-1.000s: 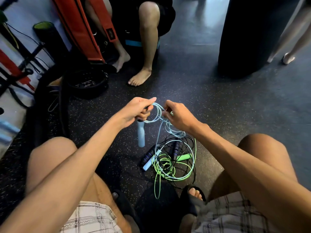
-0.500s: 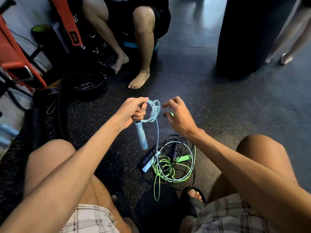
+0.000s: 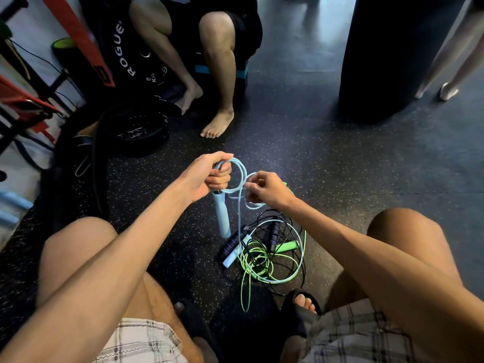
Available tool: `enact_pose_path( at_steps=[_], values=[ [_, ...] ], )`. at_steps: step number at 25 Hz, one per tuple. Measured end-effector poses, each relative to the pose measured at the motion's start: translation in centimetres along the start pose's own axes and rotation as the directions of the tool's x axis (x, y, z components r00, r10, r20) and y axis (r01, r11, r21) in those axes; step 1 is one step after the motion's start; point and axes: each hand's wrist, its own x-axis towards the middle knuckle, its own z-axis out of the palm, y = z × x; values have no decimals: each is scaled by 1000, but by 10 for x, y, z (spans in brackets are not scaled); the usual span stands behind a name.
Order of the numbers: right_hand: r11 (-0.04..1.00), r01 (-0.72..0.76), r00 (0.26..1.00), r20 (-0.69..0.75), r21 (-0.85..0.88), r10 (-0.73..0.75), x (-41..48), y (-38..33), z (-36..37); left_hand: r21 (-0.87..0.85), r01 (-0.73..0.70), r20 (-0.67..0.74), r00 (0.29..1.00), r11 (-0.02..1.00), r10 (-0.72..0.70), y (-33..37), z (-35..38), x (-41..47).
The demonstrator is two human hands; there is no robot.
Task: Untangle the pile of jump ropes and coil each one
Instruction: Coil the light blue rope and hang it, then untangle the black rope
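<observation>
My left hand (image 3: 209, 174) grips coils of the light blue jump rope (image 3: 239, 176), and its blue handle (image 3: 222, 216) hangs down below the fist. My right hand (image 3: 264, 189) pinches a loop of the same blue rope just to the right. One strand of it runs down to the pile (image 3: 267, 255) on the floor between my knees. There a green rope (image 3: 255, 260) with a green handle (image 3: 286, 246), a thin black rope with dark handles (image 3: 231, 243) and the second blue handle (image 3: 231, 256) lie tangled.
A seated person's bare feet (image 3: 218, 124) are just beyond my hands. A black weight plate (image 3: 138, 132) and straps lie at left, beside a red rack (image 3: 23, 106). A black punching bag (image 3: 392, 56) stands at back right. My sandalled foot (image 3: 301, 302) touches the pile.
My right hand has dropped a little and drawn another loop of blue rope toward the coils in my left hand. The camera view has shifted slightly.
</observation>
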Motion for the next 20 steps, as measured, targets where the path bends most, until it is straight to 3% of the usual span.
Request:
enact_pose_path(
  at_steps=[3,5,10,12,15,20],
  values=[
    [983,-85,992,109,166,67,-4,-6,1,-1,-2,-4,1000,1000,2,0,0,1],
    [981,-95,989,124,170,74,-6,-6,0,-10,-5,-13,1000,1000,5,1,0,2],
    [981,46,998,42,-187,-38,0,1,-3,-15,-15,-122,992,1000,14,-3,-3,7],
    [978,40,999,-1,-203,-41,2,5,-7,-28,-35,-218,976,999,28,-6,-9,10],
    [978,49,996,-61,-201,-63,3,7,-16,-30,-65,-389,920,997,49,-11,-26,18],
    [880,-98,980,-199,-464,5,13,38,-42,-147,-121,-672,740,982,-9,-26,-66,26]
  ],
)
